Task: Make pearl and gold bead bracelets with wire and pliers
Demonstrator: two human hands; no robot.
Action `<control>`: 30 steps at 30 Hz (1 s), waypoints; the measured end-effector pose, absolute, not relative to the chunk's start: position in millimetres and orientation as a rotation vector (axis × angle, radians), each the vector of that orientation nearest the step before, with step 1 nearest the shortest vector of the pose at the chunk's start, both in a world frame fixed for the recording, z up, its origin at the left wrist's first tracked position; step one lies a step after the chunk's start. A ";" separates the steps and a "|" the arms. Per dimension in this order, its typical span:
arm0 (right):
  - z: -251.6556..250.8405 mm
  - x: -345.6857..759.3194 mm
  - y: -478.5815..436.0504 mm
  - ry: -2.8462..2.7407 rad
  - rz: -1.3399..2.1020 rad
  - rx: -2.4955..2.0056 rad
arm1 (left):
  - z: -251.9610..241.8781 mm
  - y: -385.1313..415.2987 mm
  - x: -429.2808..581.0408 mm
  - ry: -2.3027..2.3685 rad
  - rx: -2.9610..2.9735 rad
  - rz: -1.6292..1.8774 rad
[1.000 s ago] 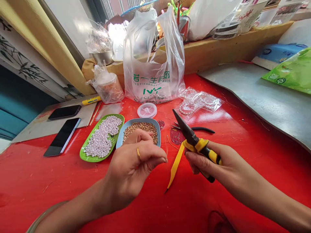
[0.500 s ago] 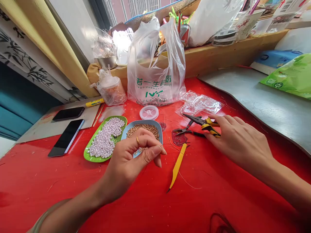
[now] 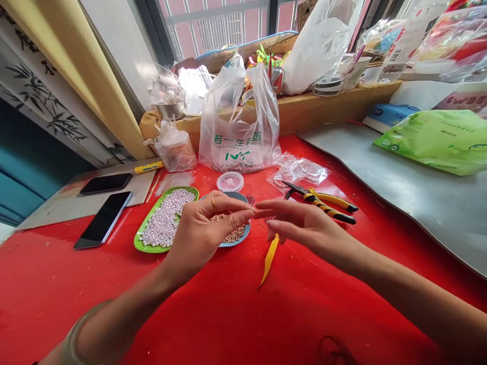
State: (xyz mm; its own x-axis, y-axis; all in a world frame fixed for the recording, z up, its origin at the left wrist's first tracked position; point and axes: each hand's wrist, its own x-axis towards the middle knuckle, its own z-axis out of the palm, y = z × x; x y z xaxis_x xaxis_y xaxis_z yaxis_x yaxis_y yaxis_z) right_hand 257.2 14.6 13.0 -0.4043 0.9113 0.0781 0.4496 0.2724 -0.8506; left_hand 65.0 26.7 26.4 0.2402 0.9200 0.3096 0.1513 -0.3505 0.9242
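My left hand point(image 3: 207, 225) is closed in a pinch above the blue dish point(image 3: 247, 234) of gold beads; whatever its fingertips hold is too small to make out. My right hand point(image 3: 304, 223) reaches in from the right with its fingers stretched out and the thumb apart. Its fingertips meet or nearly meet those of the left. Behind it, black and yellow pliers point(image 3: 315, 197) lie on the red table. Below the right fingertips lie yellow tweezers point(image 3: 269, 261), their upper end hidden by the hand. Left of the blue dish is a green dish point(image 3: 142, 247) holding pearl beads point(image 3: 163, 218).
Two phones point(image 3: 103, 219) lie at the left. A clear lid point(image 3: 230, 181), a white plastic bag point(image 3: 239, 139) and clear packets point(image 3: 300, 172) sit toward the back. A grey sheet point(image 3: 365, 152) with a green pack point(image 3: 437, 139) covers the right side.
My right hand has let go of the pliers, which now lie on the table, and has moved left to the left fingertips. The view has shifted slightly.
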 end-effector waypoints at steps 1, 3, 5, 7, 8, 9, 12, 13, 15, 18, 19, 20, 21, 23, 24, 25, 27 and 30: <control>18.9 248.1 13.1 -1.854 1.330 -1.049 | 26.9 28.2 65.9 0.997 1.675 1.173; 27.6 233.9 15.6 -1.691 1.564 -0.933 | 27.7 33.2 65.7 0.991 1.656 1.169; 32.2 225.5 24.7 -1.576 1.564 -0.996 | 28.4 41.4 62.2 0.983 1.648 1.220; 33.9 221.8 37.7 -1.530 1.494 -1.043 | 29.1 52.2 55.8 0.965 1.605 1.298; 34.4 221.2 44.7 -1.520 1.465 -1.048 | 29.4 57.9 51.9 0.948 1.559 1.328; 34.7 221.1 51.6 -1.515 1.445 -1.047 | 29.6 63.5 48.1 0.944 1.504 1.364; 35.8 222.0 69.6 -1.461 1.407 -1.026 | 29.0 76.4 38.4 0.954 1.370 1.392; 36.0 222.0 74.7 -1.433 1.402 -1.016 | 28.1 78.8 36.3 0.966 1.348 1.342; 35.6 221.3 83.6 -1.369 1.399 -0.993 | 25.5 81.1 34.2 0.973 1.313 1.180; 32.5 219.2 94.9 -1.280 1.419 -0.965 | 19.4 80.7 34.5 0.968 1.231 0.911; 30.9 219.0 98.4 -1.255 1.428 -0.958 | 17.0 80.3 34.8 0.977 1.197 0.843; 29.1 219.2 102.0 -1.229 1.436 -0.952 | 14.4 80.0 34.9 0.988 1.158 0.782; 27.2 220.0 105.8 -1.202 1.440 -0.950 | 11.8 79.5 34.7 0.993 1.141 0.753; 23.4 224.0 115.1 -1.138 1.438 -0.953 | 6.8 78.0 33.2 1.000 1.125 0.749; 21.8 227.2 120.7 -1.101 1.437 -0.959 | 4.7 76.7 32.0 1.005 1.124 0.749; 20.5 231.3 127.0 -1.061 1.437 -0.966 | 2.8 74.9 30.5 1.010 1.126 0.743; 19.6 241.5 140.3 -0.967 1.436 -0.978 | 0.2 70.2 27.3 1.019 1.132 0.713; 21.9 260.6 158.2 -0.815 1.406 -0.973 | -1.1 63.1 23.8 1.038 1.125 0.638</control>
